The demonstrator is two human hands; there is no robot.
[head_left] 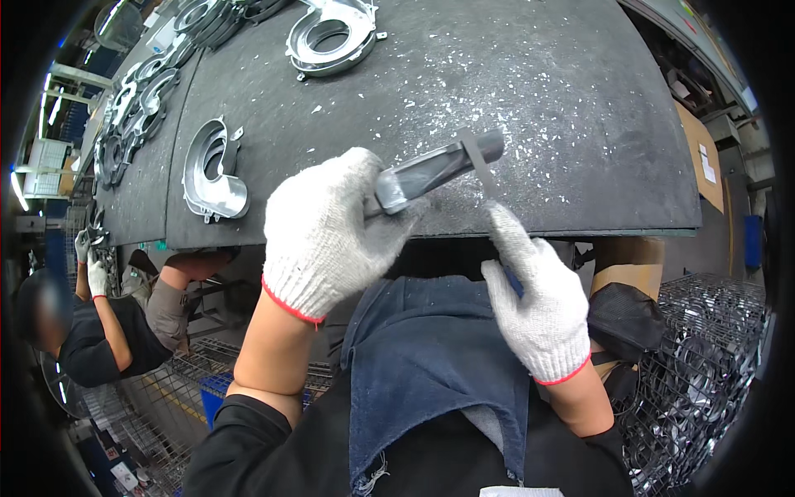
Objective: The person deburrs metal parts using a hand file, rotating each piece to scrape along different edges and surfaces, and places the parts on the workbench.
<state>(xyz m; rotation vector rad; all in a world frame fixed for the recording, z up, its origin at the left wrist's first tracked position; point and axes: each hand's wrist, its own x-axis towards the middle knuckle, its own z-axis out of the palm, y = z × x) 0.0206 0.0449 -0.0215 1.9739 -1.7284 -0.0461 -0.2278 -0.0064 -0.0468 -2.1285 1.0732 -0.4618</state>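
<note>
Left hand: gripping your metal part
Right hand: you pinch a thin flat blade across it

Two gloves cover the fingers, which hold one metal part and one flat tool. Left of them is one loose metal housing, past them another; far-left piles can't be counted.

- A factory workshop
- Dark desk speckled with pale flakes
- Ring-shaped metal parts lying on it
- Wire-mesh basket heaped with shiny metal pieces
- White work gloves on the person's 2 hands
- 1 co-worker, also gloved, at left
- Bright tube lights
</note>
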